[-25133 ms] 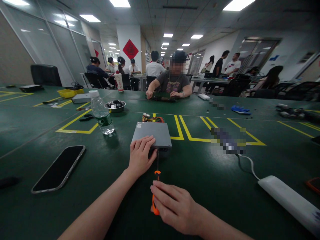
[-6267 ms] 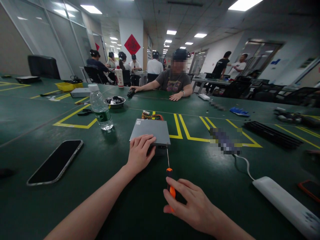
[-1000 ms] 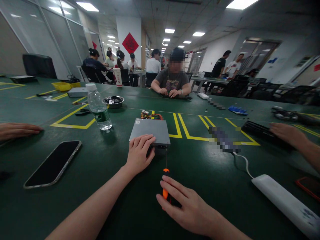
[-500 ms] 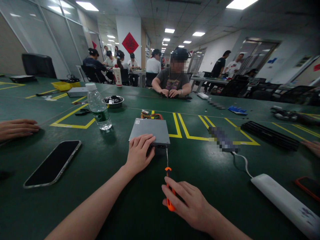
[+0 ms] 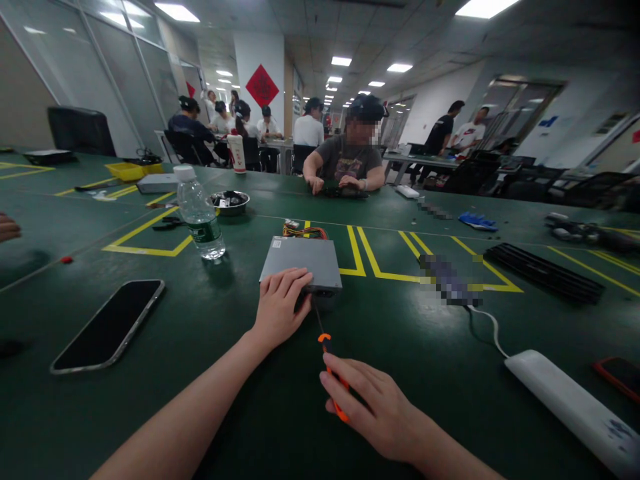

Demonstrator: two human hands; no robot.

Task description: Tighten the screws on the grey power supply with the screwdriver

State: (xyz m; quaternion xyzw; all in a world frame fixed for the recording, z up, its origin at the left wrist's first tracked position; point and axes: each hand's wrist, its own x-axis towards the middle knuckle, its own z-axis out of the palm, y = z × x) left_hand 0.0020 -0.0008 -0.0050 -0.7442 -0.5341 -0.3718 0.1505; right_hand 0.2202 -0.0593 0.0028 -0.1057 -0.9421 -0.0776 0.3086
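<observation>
A grey metal box (image 5: 305, 259) lies on the green table, with a bundle of coloured wires (image 5: 304, 231) behind it. My left hand (image 5: 283, 303) rests on the box's front left corner, fingers over the top and thumb at the front face. Held in my right hand (image 5: 373, 403) is an orange and black screwdriver (image 5: 324, 339). Its shaft points up and left, and the tip is near the box's front face, close to my left thumb. Whether the tip touches the box I cannot tell.
A water bottle (image 5: 201, 217) and a phone (image 5: 109, 325) stand and lie at the left. A metal bowl (image 5: 229, 203) is behind. To the right are a white power strip (image 5: 570, 407) and a black slotted part (image 5: 544, 272). A person (image 5: 350, 157) sits opposite.
The screwdriver's tip has swung left along the box's front, from near its right end towards my left thumb. The other person's hand at the left edge has drawn back. My left hand stays on the box.
</observation>
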